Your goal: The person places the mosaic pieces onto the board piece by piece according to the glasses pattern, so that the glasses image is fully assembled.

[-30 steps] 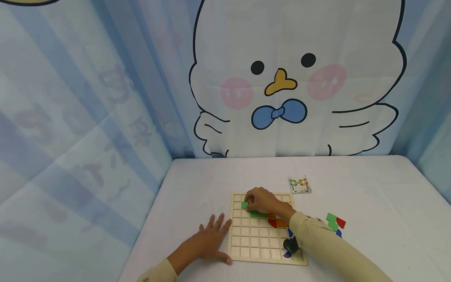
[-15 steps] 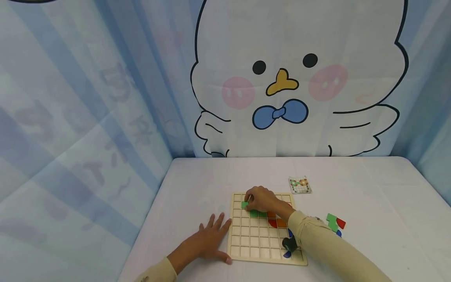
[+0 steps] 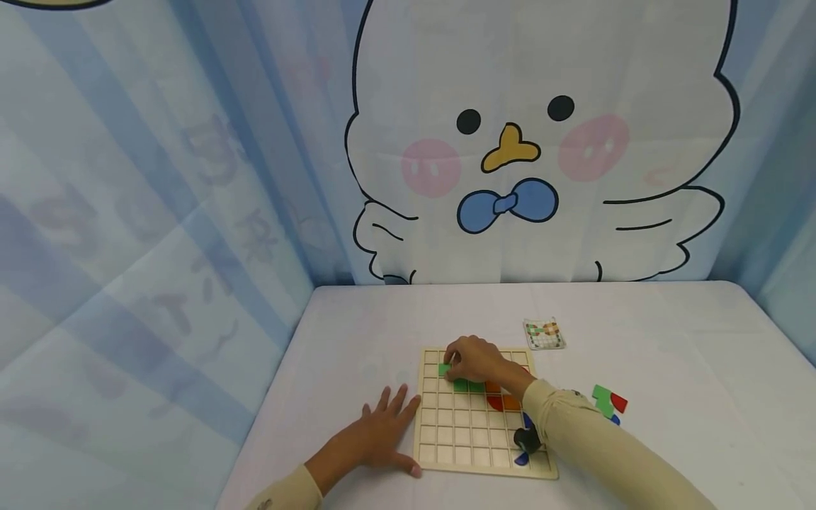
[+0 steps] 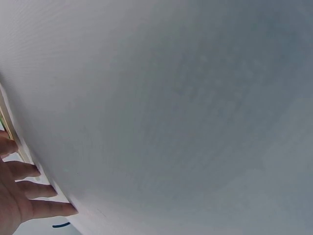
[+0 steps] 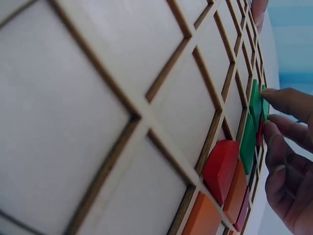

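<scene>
A wooden grid board (image 3: 454,435) lies on the white table. My right hand (image 3: 477,360) reaches over its far part, thumb and finger pinching a green square tile (image 5: 265,104) at a grid cell. Beneath that hand, green tiles (image 3: 468,387), a red rounded tile (image 5: 222,169) and orange tiles (image 5: 201,215) sit in cells; my sleeve hides part of the board's right side. My left hand (image 3: 384,433) rests with its fingers spread beside the board's left edge, fingertips right at the frame. In the left wrist view its fingers (image 4: 46,208) lie straight along the table.
A small patterned card (image 3: 544,334) lies beyond the board's far right corner. Loose green (image 3: 602,398), red (image 3: 619,402) and blue tiles lie right of the board. A black band (image 3: 526,440) is on the right wrist. A printed curtain (image 3: 497,241) stands behind the table.
</scene>
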`<state>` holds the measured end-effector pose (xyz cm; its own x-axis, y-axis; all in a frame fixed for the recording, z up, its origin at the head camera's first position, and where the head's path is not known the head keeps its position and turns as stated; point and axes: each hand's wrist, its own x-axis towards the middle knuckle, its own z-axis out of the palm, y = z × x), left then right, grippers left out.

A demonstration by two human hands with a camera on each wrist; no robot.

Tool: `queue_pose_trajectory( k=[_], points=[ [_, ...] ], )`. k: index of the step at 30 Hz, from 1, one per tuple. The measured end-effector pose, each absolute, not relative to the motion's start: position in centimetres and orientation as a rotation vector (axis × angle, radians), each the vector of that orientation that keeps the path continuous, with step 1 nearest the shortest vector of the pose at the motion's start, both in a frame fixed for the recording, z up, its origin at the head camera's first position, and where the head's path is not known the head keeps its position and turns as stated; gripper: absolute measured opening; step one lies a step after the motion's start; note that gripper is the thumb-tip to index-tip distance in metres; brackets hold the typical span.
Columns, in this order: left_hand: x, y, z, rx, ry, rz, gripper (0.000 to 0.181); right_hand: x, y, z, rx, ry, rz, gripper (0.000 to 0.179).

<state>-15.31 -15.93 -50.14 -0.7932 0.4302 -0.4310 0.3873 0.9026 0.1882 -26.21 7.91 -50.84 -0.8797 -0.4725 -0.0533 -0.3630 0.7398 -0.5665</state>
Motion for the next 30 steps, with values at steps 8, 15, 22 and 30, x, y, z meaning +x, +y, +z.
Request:
queue_pose_trajectory(
  k=[8, 15, 22, 30],
  points=[
    [-15.3, -15.8, -49.8, 0.595, 2.597, 0.109, 0.118, -26.1, 9.7, -50.7, -0.897, 2.629, -0.942, 0.027],
    [-15.2, -15.8, -50.1, 0.58, 2.6, 0.111, 0.119, -25.9, 12.3, -51.3, -1.052, 2.464, -1.091, 0.028],
    [-15.1, -15.8, -50.4, 0.582, 2.596, 0.105, 0.119, -25.1, 16.1, -51.1, -0.87, 2.488, -1.14, 0.024],
    [-15.2, -15.8, -50.1, 0.577, 2.598, 0.087, 0.119, -24.2, 21.5, -49.9, -0.722, 2.571, -1.121, 0.027]
  ],
)
